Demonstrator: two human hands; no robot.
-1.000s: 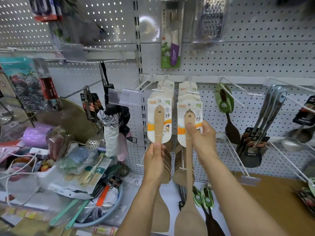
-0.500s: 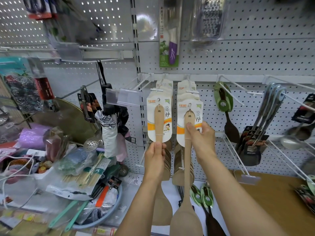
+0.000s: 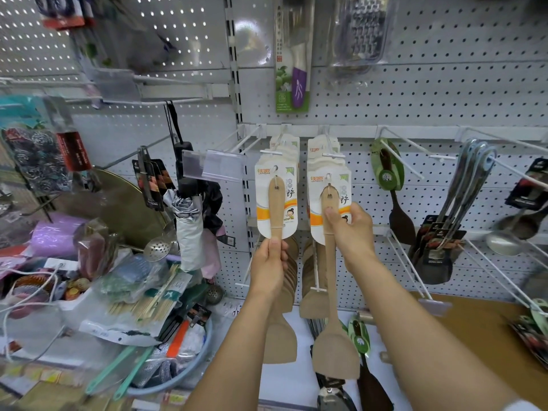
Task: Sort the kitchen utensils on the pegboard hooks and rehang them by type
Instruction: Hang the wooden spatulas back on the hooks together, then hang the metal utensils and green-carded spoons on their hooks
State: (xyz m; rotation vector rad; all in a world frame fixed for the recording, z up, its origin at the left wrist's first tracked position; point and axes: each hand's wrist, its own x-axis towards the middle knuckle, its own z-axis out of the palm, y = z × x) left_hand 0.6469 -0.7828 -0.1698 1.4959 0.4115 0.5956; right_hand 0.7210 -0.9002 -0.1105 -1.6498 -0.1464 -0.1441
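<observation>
While each hand grips a wooden spatula, the left hand [image 3: 271,262] steadies one spatula [image 3: 277,209] at its hook and the right hand [image 3: 348,223] pinches another [image 3: 332,292] at the neighbouring hook (both look nearly hung). Loose utensils [image 3: 360,336] below remain unsorted. Both spatulas have barely moved since earlier.
</observation>
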